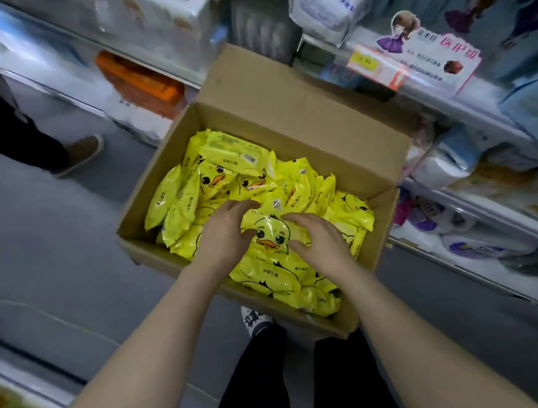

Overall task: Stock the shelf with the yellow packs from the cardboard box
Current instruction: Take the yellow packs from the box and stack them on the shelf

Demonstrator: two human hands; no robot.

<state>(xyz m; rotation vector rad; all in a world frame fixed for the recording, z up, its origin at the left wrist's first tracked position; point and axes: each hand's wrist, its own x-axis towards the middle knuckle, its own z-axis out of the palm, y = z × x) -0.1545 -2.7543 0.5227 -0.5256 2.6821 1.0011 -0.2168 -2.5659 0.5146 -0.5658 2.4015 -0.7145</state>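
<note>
Grey aisle floor (pixel 40 236) runs beside a stocked shelf (pixel 476 112), and an open box (pixel 301 123) sits on the floor just beside that shelf. Yellow packs (pixel 191 201) with a duck print fill the box in a loose heap. Both hands reach in at the top pack (pixel 270 234), which lies duck face up. The left hand (pixel 227 234) curls round its left edge and the right hand (pixel 317 238) round its right edge, each grip narrow and holding that pack. Another person's shoe (pixel 84 153) stands at upper left.
</note>
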